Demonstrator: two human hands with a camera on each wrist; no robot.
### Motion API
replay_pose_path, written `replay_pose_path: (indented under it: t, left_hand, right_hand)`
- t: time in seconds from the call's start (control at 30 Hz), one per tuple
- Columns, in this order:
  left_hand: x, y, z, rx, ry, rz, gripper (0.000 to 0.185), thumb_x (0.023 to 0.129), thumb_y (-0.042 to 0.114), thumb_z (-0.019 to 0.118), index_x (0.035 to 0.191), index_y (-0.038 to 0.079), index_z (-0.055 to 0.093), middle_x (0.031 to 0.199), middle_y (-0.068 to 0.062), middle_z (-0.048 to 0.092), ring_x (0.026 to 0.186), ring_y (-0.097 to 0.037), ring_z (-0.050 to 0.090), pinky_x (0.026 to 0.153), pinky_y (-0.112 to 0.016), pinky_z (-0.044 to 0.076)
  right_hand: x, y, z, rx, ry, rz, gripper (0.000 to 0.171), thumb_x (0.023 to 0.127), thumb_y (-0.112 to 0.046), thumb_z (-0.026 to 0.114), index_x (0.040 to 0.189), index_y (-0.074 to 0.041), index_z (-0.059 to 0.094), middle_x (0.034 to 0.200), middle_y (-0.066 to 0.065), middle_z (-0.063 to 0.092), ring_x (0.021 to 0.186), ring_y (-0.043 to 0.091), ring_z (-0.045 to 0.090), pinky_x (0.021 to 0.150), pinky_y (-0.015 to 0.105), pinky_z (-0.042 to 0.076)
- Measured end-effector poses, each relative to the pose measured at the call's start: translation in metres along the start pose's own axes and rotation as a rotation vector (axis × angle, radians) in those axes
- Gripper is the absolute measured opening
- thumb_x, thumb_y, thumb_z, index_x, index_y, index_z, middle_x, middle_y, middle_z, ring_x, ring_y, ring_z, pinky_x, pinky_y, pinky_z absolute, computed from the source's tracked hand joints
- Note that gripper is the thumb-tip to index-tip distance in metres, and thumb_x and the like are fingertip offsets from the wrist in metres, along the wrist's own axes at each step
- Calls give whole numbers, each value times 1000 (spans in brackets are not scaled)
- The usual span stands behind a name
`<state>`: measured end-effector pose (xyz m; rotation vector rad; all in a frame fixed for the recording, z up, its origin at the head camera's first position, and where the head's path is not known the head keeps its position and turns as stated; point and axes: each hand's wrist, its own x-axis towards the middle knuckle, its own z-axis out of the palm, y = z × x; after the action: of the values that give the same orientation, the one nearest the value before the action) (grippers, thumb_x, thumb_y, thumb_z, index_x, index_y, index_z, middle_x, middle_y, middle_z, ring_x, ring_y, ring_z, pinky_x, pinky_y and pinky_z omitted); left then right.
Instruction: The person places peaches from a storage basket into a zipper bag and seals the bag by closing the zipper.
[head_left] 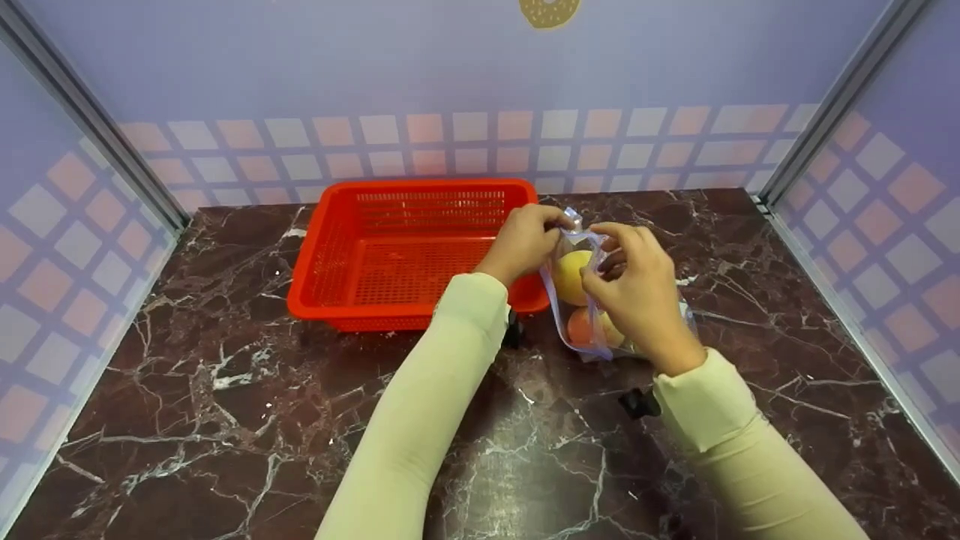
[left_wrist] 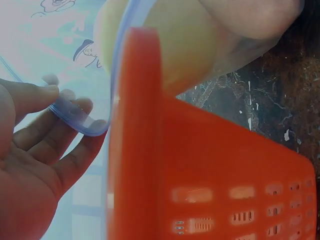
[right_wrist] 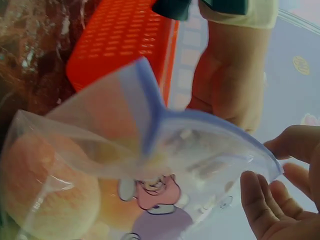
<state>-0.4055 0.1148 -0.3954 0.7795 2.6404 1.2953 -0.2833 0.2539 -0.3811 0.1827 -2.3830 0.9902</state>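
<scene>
A clear zip bag [head_left: 592,300] with a blue-edged mouth stands on the dark marbled surface [head_left: 225,420], just beside the right end of the red basket [head_left: 405,255]. Inside it sit a yellow fruit [head_left: 571,274] and, lower down, an orange-pink fruit [head_left: 579,326]. The left hand [head_left: 525,240] pinches the bag's top edge on the side nearest the basket; the right hand [head_left: 637,292] grips the opposite edge, fingers curled round it. Both sleeves [head_left: 427,420] are pale yellow. Tiled walls [head_left: 450,142] stand behind the basket.
</scene>
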Motion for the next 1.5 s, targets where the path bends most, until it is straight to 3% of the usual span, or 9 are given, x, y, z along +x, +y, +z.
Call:
replay_pose_path:
  t: [0.1, 0.23, 0.3, 0.47, 0.6, 0.83, 1.0, 1.3, 1.5]
  left_hand:
    - [0, -1, 0, 0, 24, -6, 28, 94, 7, 51, 109, 13, 74, 111, -1, 70, 95, -15, 59, 85, -24, 52]
    - [-1, -2, -3, 1, 55, -17, 27, 93, 5, 52, 107, 13, 75, 109, -2, 71, 93, -16, 60, 84, -24, 51]
    - [-2, -2, -4, -8, 61, -30, 28, 93, 5, 52, 107, 13, 75, 108, -2, 71, 91, -16, 59, 82, -24, 51]
    - [-3, -4, -6, -49, 93, -49, 26, 93, 5, 52, 104, 13, 74, 103, -2, 70, 84, -16, 57, 73, -24, 50]
    - [-4, -5, -6, -65, 117, -46, 25, 92, 4, 53, 102, 13, 74, 99, -3, 70, 80, -16, 57, 70, -23, 49]
    - [-5, -8, -9, -55, 136, -45, 25, 91, 4, 53, 96, 13, 76, 97, -3, 70, 82, -15, 56, 73, -24, 49]
    - [-4, -10, -10, -34, 158, -25, 25, 88, 3, 54, 95, 12, 77, 94, -4, 72, 78, -14, 53, 67, -22, 44]
    - [-5, -9, -12, -73, 165, -76, 24, 91, 5, 55, 95, 13, 77, 99, -3, 71, 82, -15, 54, 69, -21, 45]
    - [-4, -6, -13, -85, 187, -112, 25, 91, 4, 55, 94, 13, 78, 99, -2, 73, 85, -15, 56, 71, -21, 46]
  right_hand:
    - [-7, 3, 2, -13, -20, 3, 62, 73, -2, 72, 131, -10, 56, 93, 11, 59, 73, 20, 66, 66, 32, 56]
    - [-17, 7, 3, -27, -69, 19, 74, 69, -2, 75, 138, -10, 49, 89, 9, 60, 71, 21, 66, 65, 34, 54]
    - [-22, 9, 2, -40, -88, 31, 71, 69, -4, 76, 135, -8, 51, 87, 8, 61, 70, 20, 64, 64, 33, 52]
    - [-35, 14, 0, -74, -115, 46, 42, 69, -8, 78, 106, -5, 59, 78, 5, 61, 66, 15, 56, 61, 26, 46]
    - [-46, 19, -2, -88, -158, 54, 31, 69, -8, 79, 93, -6, 59, 74, 4, 61, 67, 15, 56, 62, 25, 45]
    - [-61, 25, -6, -93, -217, 73, 21, 70, -6, 77, 84, -7, 62, 73, 3, 64, 67, 15, 59, 62, 24, 47]
    - [-68, 28, -8, -132, -199, 25, 12, 72, -6, 76, 75, -9, 65, 70, 0, 64, 64, 11, 58, 60, 25, 48]
    - [-72, 30, -18, -176, -146, 31, 6, 74, -4, 73, 76, -9, 71, 75, 3, 72, 70, 17, 69, 65, 38, 56]
    - [-70, 28, -30, -179, -109, 38, 7, 76, -4, 73, 76, -11, 71, 74, 1, 73, 71, 16, 69, 63, 27, 54]
